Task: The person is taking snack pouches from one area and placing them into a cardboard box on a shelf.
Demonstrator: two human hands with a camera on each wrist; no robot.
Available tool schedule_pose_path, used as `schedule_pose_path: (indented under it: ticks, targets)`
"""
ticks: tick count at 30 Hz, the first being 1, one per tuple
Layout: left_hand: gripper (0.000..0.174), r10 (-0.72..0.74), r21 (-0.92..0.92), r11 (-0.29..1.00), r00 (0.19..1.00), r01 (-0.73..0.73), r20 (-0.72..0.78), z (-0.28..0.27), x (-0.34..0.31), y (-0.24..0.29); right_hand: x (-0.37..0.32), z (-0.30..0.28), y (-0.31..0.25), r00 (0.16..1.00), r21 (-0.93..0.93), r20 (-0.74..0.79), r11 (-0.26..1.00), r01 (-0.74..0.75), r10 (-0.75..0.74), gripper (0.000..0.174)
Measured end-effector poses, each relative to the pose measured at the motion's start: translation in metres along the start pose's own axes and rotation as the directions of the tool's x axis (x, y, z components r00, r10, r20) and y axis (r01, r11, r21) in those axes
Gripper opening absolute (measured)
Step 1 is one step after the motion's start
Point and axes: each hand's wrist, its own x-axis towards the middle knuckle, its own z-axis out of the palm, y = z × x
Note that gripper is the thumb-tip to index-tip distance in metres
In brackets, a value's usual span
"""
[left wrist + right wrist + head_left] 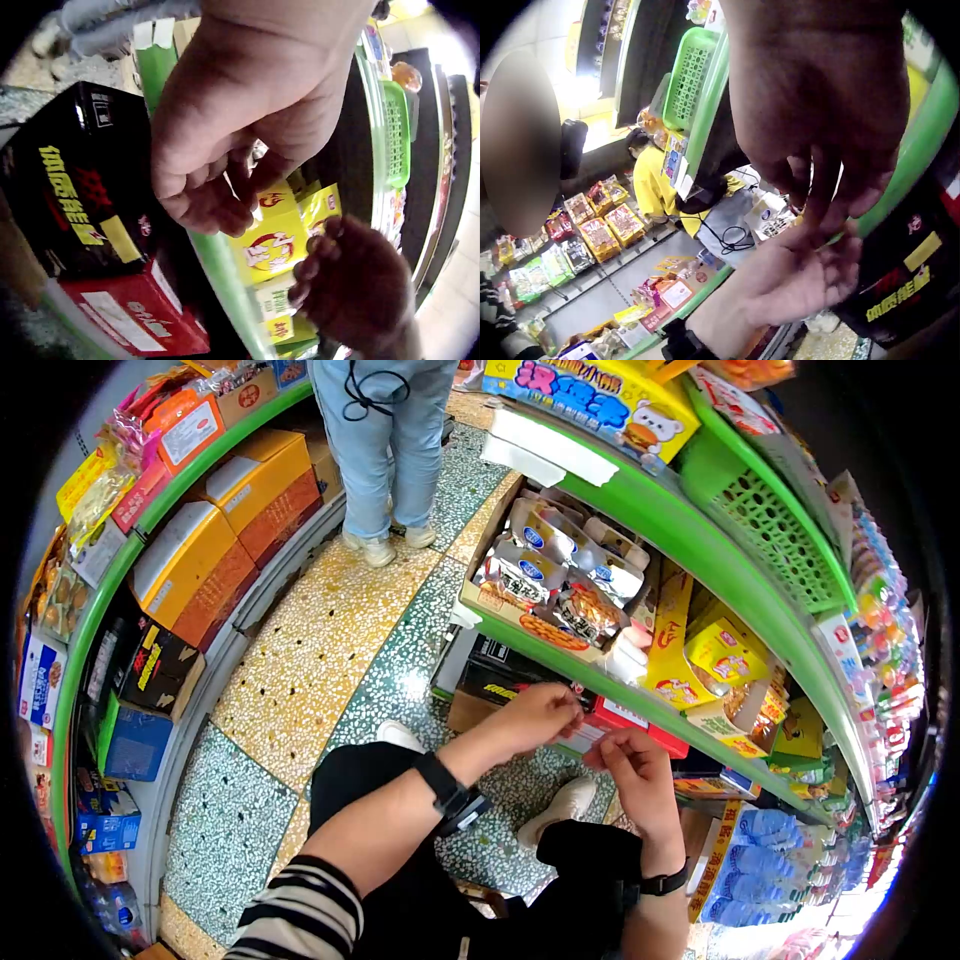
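In the head view my left hand is held in front of the lower shelf, its fingers loosely curled. My right hand hovers just to the right, fingers bent and pointing toward the left one. No object shows between the fingers of either hand. In the right wrist view the two hands overlap, hiding some fingertips. Behind them, a carton of packaged snacks and a yellow snack box sit on the shelf. Below it are a black box with yellow lettering and a red box.
A green shelf edge curves over the snacks, with a green basket above it. Shelves with orange cartons line the left side. A person in light blue trousers stands ahead in the aisle. Bottled water packs stand at right.
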Motion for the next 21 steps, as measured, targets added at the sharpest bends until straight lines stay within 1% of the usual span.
schedule_pose_path:
  ticks: [1, 2, 4, 5, 6, 7, 8, 9, 10, 11, 13, 14, 15, 16, 17, 18, 20, 21]
  targets:
    - [0.018, -0.014, 0.153, 0.988, 1.000, 0.016, -0.013, -0.001, 0.001, -0.005, 0.009, 0.005, 0.001, 1.000, 0.030, 0.004, 0.999, 0.020, -0.020, 0.010]
    - [0.017, 0.028, 0.232, 0.972, 1.000, -0.026, -0.004, -0.001, 0.003, -0.011, 0.015, 0.010, 0.002, 0.999, 0.066, 0.004, 0.997, 0.034, -0.035, 0.010]
    - [0.016, 0.067, 0.282, 0.957, 0.998, -0.067, 0.009, -0.003, -0.003, 0.008, 0.028, 0.017, 0.005, 0.997, 0.110, -0.010, 0.991, 0.081, -0.081, 0.010]
    - [0.016, 0.073, 0.308, 0.948, 0.997, -0.075, 0.020, -0.005, -0.005, 0.013, 0.031, 0.019, 0.008, 0.995, 0.067, -0.020, 0.993, 0.098, -0.097, 0.010]
    - [0.016, 0.079, 0.281, 0.957, 0.997, -0.073, -0.010, -0.008, -0.003, 0.011, 0.032, 0.020, 0.010, 0.994, 0.025, -0.029, 0.994, 0.106, -0.105, 0.009]
    - [0.016, 0.054, 0.247, 0.968, 0.998, -0.046, -0.028, -0.010, -0.001, 0.013, 0.035, 0.020, 0.010, 0.991, -0.026, -0.036, 0.991, 0.130, -0.131, 0.009]
    - [0.016, 0.038, 0.217, 0.976, 0.998, -0.027, -0.049, -0.014, -0.002, 0.018, 0.036, 0.020, 0.011, 0.991, 0.041, -0.072, 0.992, 0.116, -0.113, 0.007]
    - [0.016, 0.018, 0.181, 0.984, 0.997, -0.006, -0.068, -0.016, -0.005, 0.029, 0.040, 0.018, 0.012, 0.983, -0.042, -0.078, 0.986, 0.162, -0.165, 0.008]
    - [0.017, 0.041, 0.238, 0.971, 0.996, -0.022, -0.075, -0.020, -0.006, 0.042, 0.042, 0.016, 0.013, 0.974, -0.127, -0.081, 0.971, 0.200, -0.211, 0.009]
    - [0.016, 0.185, 0.322, 0.935, 0.979, -0.150, -0.081, -0.027, -0.004, 0.043, 0.043, 0.015, 0.015, 0.962, -0.209, -0.083, 0.949, 0.237, -0.259, 0.010]
    - [0.013, 0.165, 0.115, 0.983, 0.966, -0.144, -0.198, -0.028, -0.006, 0.054, 0.046, 0.014, 0.019, 0.937, -0.135, -0.199, 0.955, 0.265, -0.288, 0.008]
    - [0.011, 0.227, 0.142, 0.971, 0.937, -0.195, -0.265, -0.029, -0.010, 0.061, 0.048, 0.015, 0.020, 0.919, -0.101, -0.255, 0.954, 0.284, -0.301, 0.007]
    - [0.009, 0.285, 0.236, 0.948, 0.898, -0.212, -0.336, -0.032, -0.014, 0.067, 0.048, 0.014, 0.018, 0.915, -0.056, -0.282, 0.957, 0.284, -0.288, 0.007]
    - [0.010, 0.402, 0.370, 0.897, 0.797, -0.243, -0.451, -0.036, -0.014, 0.068, 0.048, 0.014, 0.015, 0.912, -0.011, -0.306, 0.958, 0.285, -0.274, 0.008]
    - [0.014, 0.523, 0.503, 0.828, 0.667, -0.249, -0.530, -0.040, -0.012, 0.067, 0.049, 0.014, 0.011, 0.906, 0.033, -0.331, 0.957, 0.290, -0.263, 0.008]
    - [0.019, 0.609, 0.600, 0.767, 0.548, -0.225, -0.573, -0.044, -0.009, 0.066, 0.051, 0.013, 0.014, 0.893, 0.059, -0.340, 0.941, 0.333, -0.294, 0.008]
    - [0.031, 0.759, 0.762, 0.635, 0.282, -0.127, -0.586, -0.055, -0.002, 0.059, 0.053, 0.015, 0.010, 0.869, -0.008, -0.388, 0.943, 0.331, -0.308, 0.010]
    - [0.037, 0.768, 0.770, 0.621, 0.307, -0.146, -0.562, -0.061, 0.002, 0.056, 0.053, 0.017, 0.007, 0.855, -0.042, -0.411, 0.943, 0.329, -0.317, 0.011]
